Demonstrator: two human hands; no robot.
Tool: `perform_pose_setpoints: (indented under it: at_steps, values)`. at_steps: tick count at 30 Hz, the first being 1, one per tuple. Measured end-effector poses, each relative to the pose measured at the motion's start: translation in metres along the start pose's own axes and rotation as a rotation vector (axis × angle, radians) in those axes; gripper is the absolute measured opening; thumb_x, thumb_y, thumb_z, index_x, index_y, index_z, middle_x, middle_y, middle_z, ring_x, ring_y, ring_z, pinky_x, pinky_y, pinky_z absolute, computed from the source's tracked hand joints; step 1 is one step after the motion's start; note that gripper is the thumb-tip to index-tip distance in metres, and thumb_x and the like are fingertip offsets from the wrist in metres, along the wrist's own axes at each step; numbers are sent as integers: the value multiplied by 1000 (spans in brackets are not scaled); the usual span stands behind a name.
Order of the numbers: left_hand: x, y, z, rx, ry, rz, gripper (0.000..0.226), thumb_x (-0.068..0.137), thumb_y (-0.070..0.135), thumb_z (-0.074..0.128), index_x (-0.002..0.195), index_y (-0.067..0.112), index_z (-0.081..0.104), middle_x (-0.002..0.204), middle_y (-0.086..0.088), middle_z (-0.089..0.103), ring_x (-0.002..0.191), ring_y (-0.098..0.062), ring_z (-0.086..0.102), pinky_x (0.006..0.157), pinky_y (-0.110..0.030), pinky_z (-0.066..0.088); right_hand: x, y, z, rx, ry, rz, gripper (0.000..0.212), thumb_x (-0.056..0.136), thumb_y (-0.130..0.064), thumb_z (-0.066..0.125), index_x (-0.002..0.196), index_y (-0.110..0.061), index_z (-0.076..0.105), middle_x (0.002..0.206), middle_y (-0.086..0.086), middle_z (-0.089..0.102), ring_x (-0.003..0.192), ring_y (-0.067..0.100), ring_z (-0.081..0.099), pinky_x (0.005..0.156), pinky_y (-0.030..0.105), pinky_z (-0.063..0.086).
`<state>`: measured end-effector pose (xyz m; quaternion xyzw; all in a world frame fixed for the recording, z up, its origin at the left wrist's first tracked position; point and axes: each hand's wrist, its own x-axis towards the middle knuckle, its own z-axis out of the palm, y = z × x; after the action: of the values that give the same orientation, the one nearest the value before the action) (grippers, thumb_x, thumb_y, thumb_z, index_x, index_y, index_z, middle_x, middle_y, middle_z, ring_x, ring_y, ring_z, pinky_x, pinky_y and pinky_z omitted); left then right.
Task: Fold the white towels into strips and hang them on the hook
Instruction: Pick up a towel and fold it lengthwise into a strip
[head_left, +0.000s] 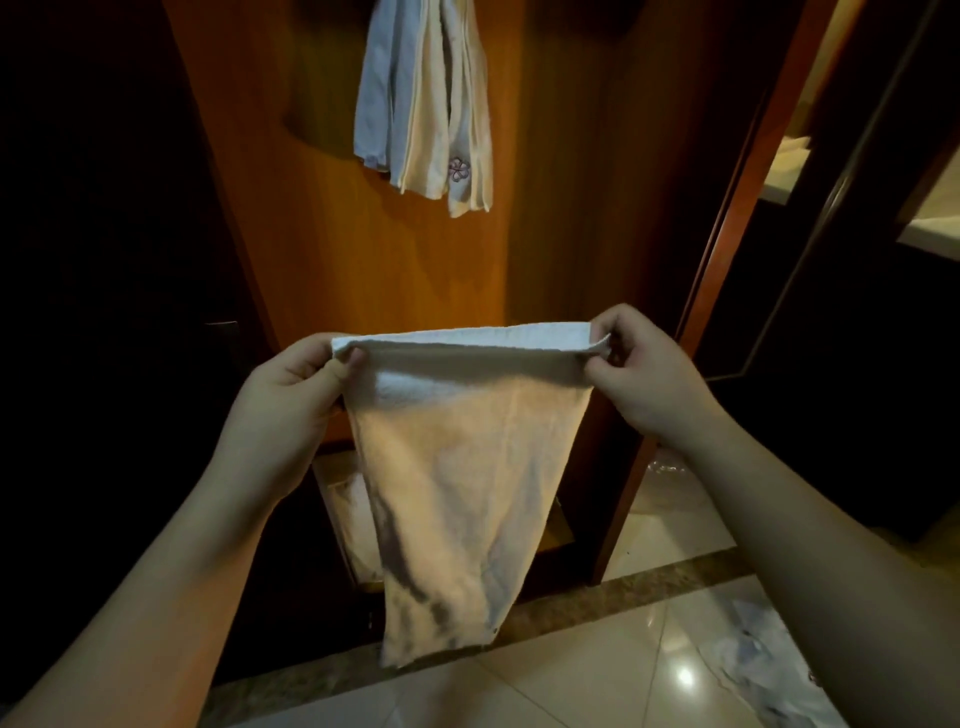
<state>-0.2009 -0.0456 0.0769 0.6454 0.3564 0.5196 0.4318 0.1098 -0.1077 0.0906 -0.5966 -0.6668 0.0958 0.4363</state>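
Note:
A white towel (462, 478) hangs doubled over in front of me, its folded top edge stretched level between both hands. My left hand (291, 395) pinches the top left corner and my right hand (644, 374) pinches the top right corner. The towel's lower end dangles near the floor. Higher up, several folded towels (426, 98), pale blue and white, one with a small pink flower, hang in strips against the wooden door (571, 182). The hook that holds them is out of the frame at the top.
The wooden door panel stands straight ahead, with a dark opening at the left. A low wooden box (343, 499) holding something white sits behind the towel. Glossy floor tiles (597, 670) lie below, with crumpled pale cloth (763, 654) at the lower right.

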Motion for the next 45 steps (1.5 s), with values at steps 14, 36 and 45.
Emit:
perform_pose_setpoints:
  at_steps: [14,36,45]
  values:
    - [11,11,26,-207,77,-18,22,84,46,66,92,29,77,81,9,72,69,-7,67,52,-20,49,0,11,10,356,221,148,26,96,-36,47,109,-50,65,104,-21,70,94,-3,65,78,28,48]
    - [15,-26,33,-272,26,-329,23,95,29,57,97,22,79,101,-9,77,90,-21,75,64,-28,58,-26,52,43,1425,-340,724,61,82,-33,83,135,-9,65,144,17,58,131,33,57,95,44,55]
    - [-20,-54,65,-277,280,-533,20,98,21,55,99,10,72,102,-17,75,96,-36,72,90,-54,54,-46,32,70,1348,84,949,57,92,-30,67,139,-1,52,123,23,69,109,43,69,100,54,51]
